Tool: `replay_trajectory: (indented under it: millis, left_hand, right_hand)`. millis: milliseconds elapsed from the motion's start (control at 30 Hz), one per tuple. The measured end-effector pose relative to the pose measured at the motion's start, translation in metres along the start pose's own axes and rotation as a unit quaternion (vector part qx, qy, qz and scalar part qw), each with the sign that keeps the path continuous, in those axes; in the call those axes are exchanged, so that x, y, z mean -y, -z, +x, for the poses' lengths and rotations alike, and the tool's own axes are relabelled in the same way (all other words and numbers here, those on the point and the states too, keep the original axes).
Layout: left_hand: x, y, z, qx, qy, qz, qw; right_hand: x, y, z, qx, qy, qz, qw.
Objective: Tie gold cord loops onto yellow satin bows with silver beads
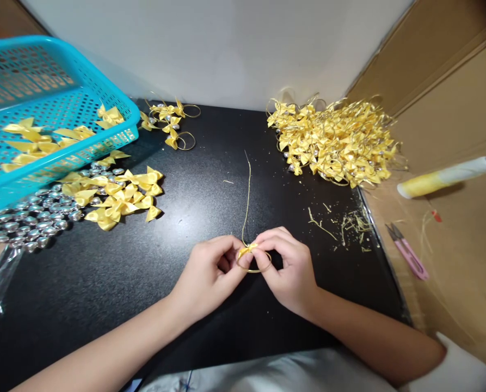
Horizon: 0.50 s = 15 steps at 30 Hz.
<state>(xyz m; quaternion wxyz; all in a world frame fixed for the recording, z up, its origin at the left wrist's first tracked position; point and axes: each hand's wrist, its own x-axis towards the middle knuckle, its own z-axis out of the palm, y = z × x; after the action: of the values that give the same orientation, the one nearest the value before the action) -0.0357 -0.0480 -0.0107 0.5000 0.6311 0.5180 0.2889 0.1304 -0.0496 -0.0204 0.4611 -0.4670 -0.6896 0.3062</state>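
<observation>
Low over the front middle of the black table, my left hand (216, 268) and my right hand (288, 265) meet at a small yellow ribbon bow (246, 251). Thumb and fingers of each hand pinch it from either side. A gold elastic loop (254, 271) hangs at the bow, between the two thumbs. From the bow a thin gold cord (248, 201) runs away from me, its far end pointing up the table. My fingertips cover part of the bow, and whether a bead sits in it is hidden.
A turquoise basket (99, 81) with yellow bows stands at the left. Beside it lie loose bows (120, 198) and silver beads (32, 218). Finished-looking bows with loops (336, 141) are heaped at the back right. Pink snips (408, 253), cord scraps (355, 224) and a roll (447, 177) lie right.
</observation>
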Motion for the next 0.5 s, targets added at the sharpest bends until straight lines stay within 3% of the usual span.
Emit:
replay_trajectory:
  millis: [167,400,500]
  left_hand:
    - [0.0001,0.0005,0.0006,0.000,-0.040,0.028,0.999]
    - [0.0018,-0.0021,-0.0003,-0.027,0.005,-0.014,1.000]
    - [0.0019,-0.0032,-0.0007,-0.031,-0.001,-0.009,0.999]
  right_hand:
    - [0.0004,0.0002,-0.0008,0.006,0.005,0.000,1.000]
    - [0.0056,0.0075,0.0011,-0.059,0.034,-0.078,0.995]
    - [0.0085,0.0084,-0.0014,-0.011,0.076,-0.131,0.988]
